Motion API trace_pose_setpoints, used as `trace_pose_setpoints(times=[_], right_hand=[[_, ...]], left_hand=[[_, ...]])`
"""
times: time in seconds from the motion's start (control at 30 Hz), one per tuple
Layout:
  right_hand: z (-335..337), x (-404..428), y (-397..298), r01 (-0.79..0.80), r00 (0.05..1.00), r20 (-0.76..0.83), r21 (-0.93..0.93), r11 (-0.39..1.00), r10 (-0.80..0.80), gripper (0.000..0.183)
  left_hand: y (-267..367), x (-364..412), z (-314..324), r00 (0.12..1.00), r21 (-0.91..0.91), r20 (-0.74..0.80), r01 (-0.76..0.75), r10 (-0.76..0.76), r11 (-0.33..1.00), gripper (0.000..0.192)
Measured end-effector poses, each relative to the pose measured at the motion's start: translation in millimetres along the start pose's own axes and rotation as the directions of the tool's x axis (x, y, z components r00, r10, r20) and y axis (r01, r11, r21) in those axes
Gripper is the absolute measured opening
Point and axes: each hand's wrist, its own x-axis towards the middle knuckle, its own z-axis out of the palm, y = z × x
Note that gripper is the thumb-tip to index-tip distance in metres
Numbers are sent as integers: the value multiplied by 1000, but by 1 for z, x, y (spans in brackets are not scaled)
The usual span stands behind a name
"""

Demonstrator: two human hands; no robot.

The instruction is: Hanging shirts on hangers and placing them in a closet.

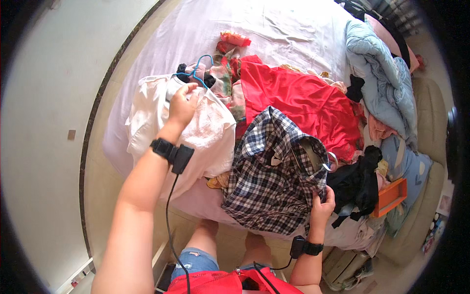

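Observation:
My left hand (183,104) is over a white shirt (209,132), just below a blue hanger (196,73). Its fingers are slightly curled and apart, with nothing visible between them. The hanger's hook and shoulders stick out of the white shirt's neck. To the right lies a blue, black and white plaid shirt (271,183), its collar turned to the right. My right hand (323,205) pinches this shirt's edge near the collar. A whitish hanger hook (332,162) protrudes beside the collar; the rest of that hanger is mostly hidden inside.
Beyond the shirts are a spread red garment (297,99) and a red packet (235,38) on the bed sheet (279,29). Black clothing (354,183), an orange tray (391,198) and a light blue quilt (382,73) lie to the right. A cable (168,220) hangs from my left wrist device.

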Motion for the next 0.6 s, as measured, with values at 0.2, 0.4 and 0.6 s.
trace_pose_setpoints(times=[0.2, 0.4, 0.6], right_hand=[[9, -23, -17, -67, 997, -38, 80, 995, 70, 26], [4, -36, -38, -102, 991, -79, 123, 987, 112, 27], [-8, -43, -75, -87, 991, -91, 154, 984, 102, 28]], left_hand=[[-59, 70, -13, 993, 704, 108, -48, -40, 709, 55], [-47, 89, -28, 967, 824, 215, -104, -138, 557, 38], [13, 72, -84, 932, 554, 265, -357, 247, 752, 9]])
